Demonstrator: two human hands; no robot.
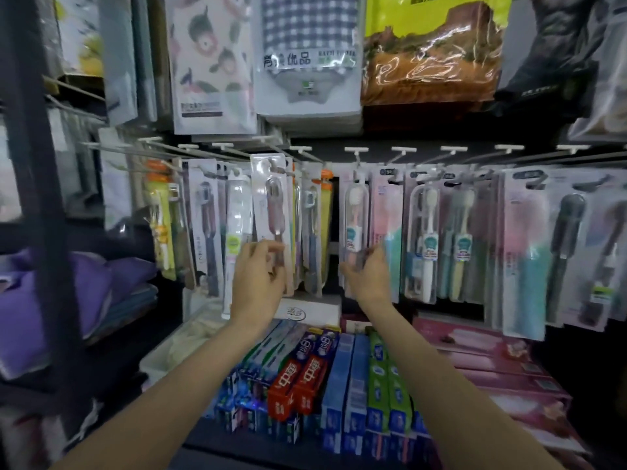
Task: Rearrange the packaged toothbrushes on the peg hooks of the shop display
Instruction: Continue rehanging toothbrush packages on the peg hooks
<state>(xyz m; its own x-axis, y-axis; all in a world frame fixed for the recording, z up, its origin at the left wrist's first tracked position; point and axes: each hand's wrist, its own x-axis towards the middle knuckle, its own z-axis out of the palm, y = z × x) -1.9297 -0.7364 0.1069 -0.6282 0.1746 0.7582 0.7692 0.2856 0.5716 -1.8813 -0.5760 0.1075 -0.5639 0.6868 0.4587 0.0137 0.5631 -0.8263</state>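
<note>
A row of packaged toothbrushes hangs from white-tipped peg hooks across the middle of the display. My left hand grips the lower part of a clear pack holding a brown toothbrush, which sits slightly forward of and higher than its neighbours. My right hand holds the bottom of a pack with a pink toothbrush and white bristles, hanging on its hook. Both packs hang upright. Between the two packs is a dark gap in the row.
Toothpaste boxes lie stacked on the shelf below my arms. Pink boxes lie to the right, folded purple cloth to the left. Bagged towels hang above the hooks. A dark upright post stands at the left.
</note>
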